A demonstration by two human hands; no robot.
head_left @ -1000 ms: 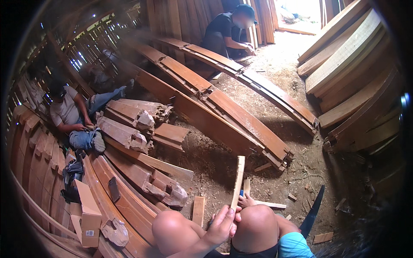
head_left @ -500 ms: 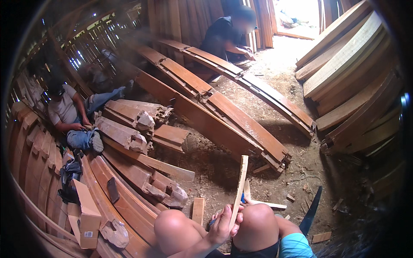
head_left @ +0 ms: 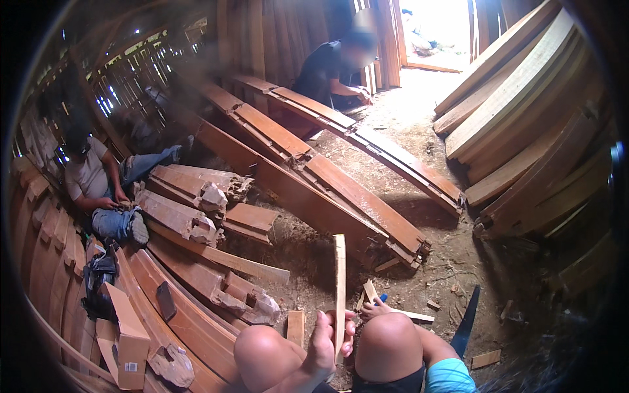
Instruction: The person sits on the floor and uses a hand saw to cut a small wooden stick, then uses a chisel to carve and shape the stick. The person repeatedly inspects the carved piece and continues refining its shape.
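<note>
A narrow pale wooden strip stands nearly upright in my left hand. The thumb and fingers are closed round its lower end, just above my lap between the knees. Beyond my right knee, my right hand is low over the dirt floor with its arm passing outside that knee. Its fingers are closed on a small blue object, mostly hidden, so its kind is unclear. Beside that hand lie a short wood offcut and a pale flat stick.
A dark tapered blade stands at my right. Long brown boards lie across the middle; curved planks lean at right. Left are a cardboard box, a phone and stacked timbers. Two people sit or crouch farther off.
The strip in my left hand has turned more upright and shifted left. My right hand has come out from behind the knee with the blue object. The view has shifted slightly.
</note>
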